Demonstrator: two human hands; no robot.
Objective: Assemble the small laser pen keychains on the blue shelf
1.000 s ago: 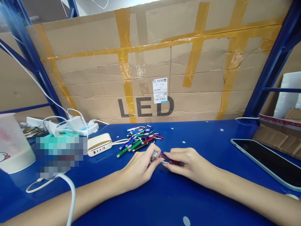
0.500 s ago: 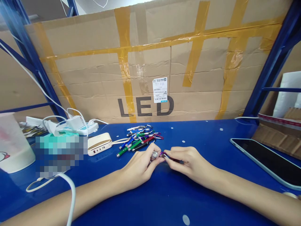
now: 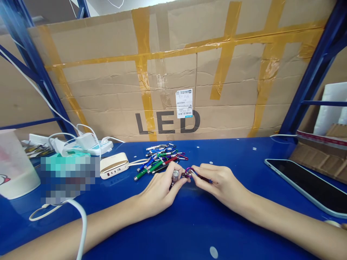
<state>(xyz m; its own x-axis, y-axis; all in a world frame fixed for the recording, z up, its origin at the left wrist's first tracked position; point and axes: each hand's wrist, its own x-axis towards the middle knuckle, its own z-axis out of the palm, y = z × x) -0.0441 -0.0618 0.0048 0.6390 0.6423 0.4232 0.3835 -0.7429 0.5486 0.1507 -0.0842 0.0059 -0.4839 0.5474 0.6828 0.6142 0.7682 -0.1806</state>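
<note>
Pwr bank (image 3: 114, 167) lft, ph (image 3: 306, 186) rt.

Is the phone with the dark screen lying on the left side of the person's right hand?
No, the phone lies on the blue table, to the right of the right hand.

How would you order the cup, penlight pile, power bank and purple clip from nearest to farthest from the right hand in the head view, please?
1. Purple clip: at the right hand.
2. Penlight pile: leftward, beyond the hands.
3. Power bank: left of the pile.
4. Cup: far left.
</note>
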